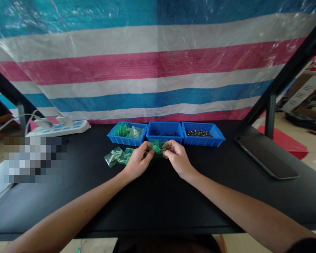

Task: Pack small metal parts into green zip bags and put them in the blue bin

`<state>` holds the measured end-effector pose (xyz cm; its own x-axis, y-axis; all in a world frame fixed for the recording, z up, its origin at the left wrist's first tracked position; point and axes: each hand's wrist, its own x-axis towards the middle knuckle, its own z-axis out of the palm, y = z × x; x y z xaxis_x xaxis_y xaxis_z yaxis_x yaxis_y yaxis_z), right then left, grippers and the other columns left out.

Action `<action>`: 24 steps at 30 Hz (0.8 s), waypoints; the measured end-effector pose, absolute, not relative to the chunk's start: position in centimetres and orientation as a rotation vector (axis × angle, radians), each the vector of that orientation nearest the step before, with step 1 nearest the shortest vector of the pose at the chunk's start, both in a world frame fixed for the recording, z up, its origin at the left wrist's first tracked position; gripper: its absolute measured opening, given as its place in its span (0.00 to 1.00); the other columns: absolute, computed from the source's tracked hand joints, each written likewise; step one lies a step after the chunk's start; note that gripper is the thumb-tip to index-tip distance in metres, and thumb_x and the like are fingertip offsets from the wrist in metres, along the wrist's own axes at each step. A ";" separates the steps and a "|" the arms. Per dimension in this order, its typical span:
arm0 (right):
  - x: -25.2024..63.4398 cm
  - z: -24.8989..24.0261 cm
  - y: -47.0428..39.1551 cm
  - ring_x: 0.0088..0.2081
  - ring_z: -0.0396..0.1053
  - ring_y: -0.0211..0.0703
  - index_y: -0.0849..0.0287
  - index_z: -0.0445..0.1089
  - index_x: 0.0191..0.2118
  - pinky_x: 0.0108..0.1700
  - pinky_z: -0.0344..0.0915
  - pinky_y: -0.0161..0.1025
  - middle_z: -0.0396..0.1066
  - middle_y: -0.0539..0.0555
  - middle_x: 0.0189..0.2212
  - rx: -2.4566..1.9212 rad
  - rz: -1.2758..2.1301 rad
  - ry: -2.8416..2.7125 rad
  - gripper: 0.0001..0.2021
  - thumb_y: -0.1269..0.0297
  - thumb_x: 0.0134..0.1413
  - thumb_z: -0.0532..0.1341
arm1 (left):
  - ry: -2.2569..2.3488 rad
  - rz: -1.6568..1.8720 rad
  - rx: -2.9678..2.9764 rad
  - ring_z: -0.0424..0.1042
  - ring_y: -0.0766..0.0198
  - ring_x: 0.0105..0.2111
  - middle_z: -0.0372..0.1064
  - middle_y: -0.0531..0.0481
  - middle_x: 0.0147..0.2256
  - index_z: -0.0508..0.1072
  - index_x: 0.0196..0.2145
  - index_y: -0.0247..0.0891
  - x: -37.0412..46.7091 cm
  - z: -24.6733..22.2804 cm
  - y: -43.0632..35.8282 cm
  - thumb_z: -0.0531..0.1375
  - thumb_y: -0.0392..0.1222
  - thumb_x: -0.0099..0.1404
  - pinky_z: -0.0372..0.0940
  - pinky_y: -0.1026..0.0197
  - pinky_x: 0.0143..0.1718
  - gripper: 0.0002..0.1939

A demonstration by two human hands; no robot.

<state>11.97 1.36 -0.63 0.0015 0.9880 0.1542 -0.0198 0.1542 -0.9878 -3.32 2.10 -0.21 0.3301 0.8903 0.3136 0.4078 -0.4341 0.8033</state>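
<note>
Between my two hands is a small clear plastic bag (158, 144) with green pieces inside. My left hand (140, 159) pinches its left side, and my right hand (177, 158) grips the right side with thumb and fingers. Other small bags (113, 156) with pale parts lie on the table just left of my left hand. Behind my hands stand blue bins in a row: the left bin (127, 141) holds green plugs and clear bags, the middle bin (164, 125) dark small screws, the right bin (204, 140) shiny metal pieces.
A white power strip (58, 129) with plugs sits at the back left of the black table (158, 207). On the right lies a dark phone (265, 158). A striped plastic sheet (158, 66) hangs behind, between black frame posts. A blurred-out object (33, 160) is at the left.
</note>
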 end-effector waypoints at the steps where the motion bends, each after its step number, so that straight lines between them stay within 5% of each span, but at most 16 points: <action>1: 12.0 -0.6 1.4 0.24 0.60 0.37 0.59 0.61 0.25 0.27 0.58 0.36 0.62 0.47 0.21 -1.090 1.108 -1.249 0.04 0.70 0.35 0.55 | 1.144 1.027 2.000 0.59 0.69 0.23 0.58 0.56 0.23 0.60 0.28 0.37 -3.3 -0.2 2.1 0.50 0.41 0.61 0.54 0.66 0.25 0.06; 17: 12.1 -0.8 1.4 0.28 0.60 0.38 0.58 0.62 0.25 0.31 0.57 0.36 0.61 0.48 0.23 -1.098 1.026 -1.354 0.02 0.70 0.40 0.57 | 1.303 1.032 2.290 0.64 0.66 0.27 0.65 0.53 0.26 0.65 0.30 0.38 -4.5 0.8 2.9 0.54 0.38 0.58 0.59 0.64 0.30 0.02; 24: 12.0 -0.6 1.2 0.31 0.63 0.39 0.59 0.65 0.28 0.34 0.59 0.38 0.64 0.50 0.26 -1.140 1.020 -1.423 0.02 0.69 0.44 0.59 | 1.590 1.557 1.999 0.65 0.68 0.26 0.67 0.53 0.27 0.69 0.34 0.37 -9.7 4.0 5.6 0.56 0.41 0.56 0.58 0.66 0.26 0.08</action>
<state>11.96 1.23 -0.61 -0.0504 0.9799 0.1932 0.1317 0.1983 -0.9713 -9.66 5.59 4.03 -0.1008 0.7845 0.6118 0.6286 -0.4265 0.6504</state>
